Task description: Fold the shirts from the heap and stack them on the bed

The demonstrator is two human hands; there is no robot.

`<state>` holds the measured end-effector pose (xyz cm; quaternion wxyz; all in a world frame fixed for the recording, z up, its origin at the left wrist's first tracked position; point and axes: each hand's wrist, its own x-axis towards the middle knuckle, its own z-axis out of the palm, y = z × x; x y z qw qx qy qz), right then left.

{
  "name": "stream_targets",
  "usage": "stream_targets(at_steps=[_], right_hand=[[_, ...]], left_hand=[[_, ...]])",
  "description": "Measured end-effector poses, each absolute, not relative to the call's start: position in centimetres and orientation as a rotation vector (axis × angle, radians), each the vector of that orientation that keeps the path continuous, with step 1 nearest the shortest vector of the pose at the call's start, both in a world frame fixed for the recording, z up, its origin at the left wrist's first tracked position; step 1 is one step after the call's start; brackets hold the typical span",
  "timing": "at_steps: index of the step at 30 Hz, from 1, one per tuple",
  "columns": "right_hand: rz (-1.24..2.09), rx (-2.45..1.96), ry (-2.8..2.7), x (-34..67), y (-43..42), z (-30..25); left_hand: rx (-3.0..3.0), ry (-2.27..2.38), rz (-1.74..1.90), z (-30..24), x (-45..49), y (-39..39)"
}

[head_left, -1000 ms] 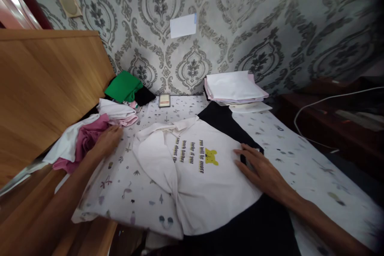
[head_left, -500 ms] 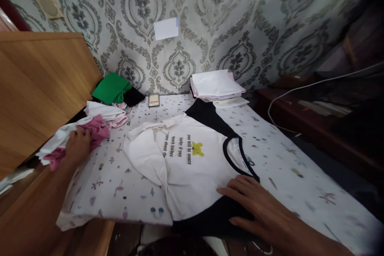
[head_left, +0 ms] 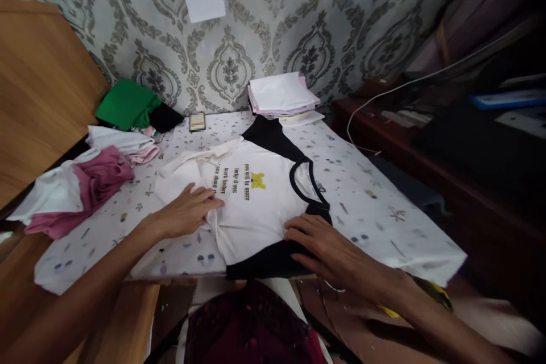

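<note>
A white shirt [head_left: 264, 216] with black sleeves, a black neckband, printed words and a yellow bear lies spread on the patterned cloth, its neck to the right. My left hand [head_left: 190, 210] rests on the shirt's bunched lower part, fingers stretched out and the tips near the printed words. Over the near shoulder, where white meets the black sleeve, lies my right hand [head_left: 322, 242], its fingers spread. Neither hand shows anything gripped.
A folded pile of clothes [head_left: 281, 94] stands against the wall. Along the left lie a pink garment [head_left: 102, 176], white clothes and a green cloth [head_left: 128, 103]. A small framed card [head_left: 197, 121] sits at the back. A white cable [head_left: 384, 96] hangs at the right.
My left hand has moved right, from the pink garment onto the white shirt. My right hand stays on the near shoulder. The view has shifted, now showing more of the near edge.
</note>
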<state>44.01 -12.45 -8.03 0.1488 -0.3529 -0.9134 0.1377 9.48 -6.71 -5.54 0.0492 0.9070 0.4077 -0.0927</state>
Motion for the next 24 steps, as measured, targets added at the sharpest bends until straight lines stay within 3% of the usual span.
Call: stream_targets(at_steps=[4, 12, 17, 21, 24], right_hand=[[0.297, -1.053, -2.52, 45.3, -14.0, -10.0], [0.113, -1.425, -1.886, 45.0, -19.8, -15.2], [0.672, -1.676, -1.472, 44.2, -23.4, -19.8], [1.134, -1.55, -1.142, 42.9, -21.4, -20.9], [1.31, -1.476, -1.079, 41.5, -20.0, -20.4]], left_hand=[[2.782, 1.385, -0.435, -4.1, 6.3, -8.2], [2.799, 1.507, -0.269, -3.5, -0.9, -15.9], [2.488, 1.653, -0.321, -4.3, -1.9, -17.9], [2.427, 1.92, -0.101, -4.2, 0.8, -15.9], [2.466, 2.02, -0.179, -5.2, 3.6, -13.9]])
